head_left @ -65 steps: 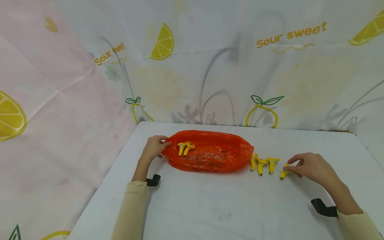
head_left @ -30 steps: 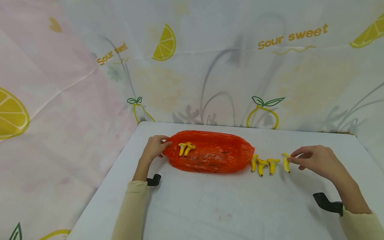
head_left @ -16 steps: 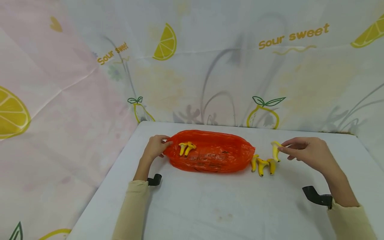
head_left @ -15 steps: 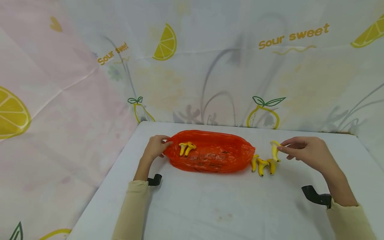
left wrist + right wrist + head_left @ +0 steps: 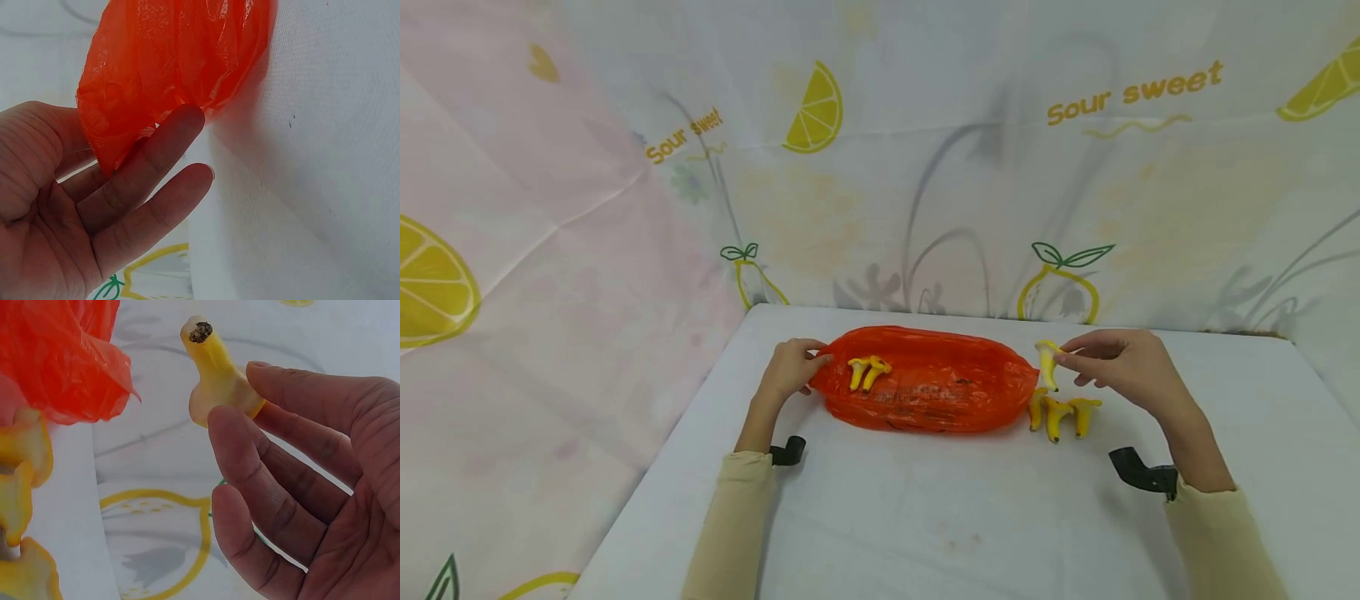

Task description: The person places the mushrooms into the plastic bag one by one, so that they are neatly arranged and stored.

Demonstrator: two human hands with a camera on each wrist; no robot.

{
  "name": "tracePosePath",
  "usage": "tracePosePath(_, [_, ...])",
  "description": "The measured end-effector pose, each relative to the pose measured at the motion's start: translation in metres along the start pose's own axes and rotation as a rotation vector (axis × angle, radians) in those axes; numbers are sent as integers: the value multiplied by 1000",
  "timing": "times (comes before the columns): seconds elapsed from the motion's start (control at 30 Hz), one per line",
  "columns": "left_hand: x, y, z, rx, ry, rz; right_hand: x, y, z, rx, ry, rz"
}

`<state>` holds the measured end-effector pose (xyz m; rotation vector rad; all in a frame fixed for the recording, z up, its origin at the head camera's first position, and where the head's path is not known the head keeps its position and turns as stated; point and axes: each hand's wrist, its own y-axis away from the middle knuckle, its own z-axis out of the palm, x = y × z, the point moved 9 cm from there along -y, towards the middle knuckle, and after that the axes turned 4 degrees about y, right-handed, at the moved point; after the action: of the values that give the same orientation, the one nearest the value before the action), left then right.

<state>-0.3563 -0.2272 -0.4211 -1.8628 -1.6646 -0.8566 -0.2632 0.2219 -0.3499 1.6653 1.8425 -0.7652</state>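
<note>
A red plastic bag (image 5: 925,400) lies spread on the table with two yellow mushrooms (image 5: 868,372) toward its left end. My left hand (image 5: 787,367) pinches the bag's left edge; in the left wrist view the red film (image 5: 181,56) runs in between thumb and fingers. My right hand (image 5: 1123,362) holds another yellow mushroom (image 5: 1047,363) between thumb and fingertips, raised just beyond the bag's right end. The right wrist view shows its dark stem end (image 5: 200,331) pointing away from the palm. Three more mushrooms (image 5: 1057,417) lie side by side at the bag's right end.
The white table (image 5: 925,517) reaches back to a hanging cloth (image 5: 887,183) printed with lemons and lettering. A black wrist mount (image 5: 787,451) sits by the left cuff, and another black mount (image 5: 1142,473) by the right one.
My right hand has picked the outermost mushroom off the table, lifted it and carried it left toward the bag. The left hand keeps its place on the bag's edge.
</note>
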Motion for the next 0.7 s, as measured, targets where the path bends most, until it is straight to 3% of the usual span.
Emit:
tracePosePath(0.37, [-3,-1,2,-2,-1,-16,-30,-19,27,-25,-78,-58])
tracePosePath(0.7, [-5,-2,3,-2,-3,-8,-36,-38,58,-56,-157,-76])
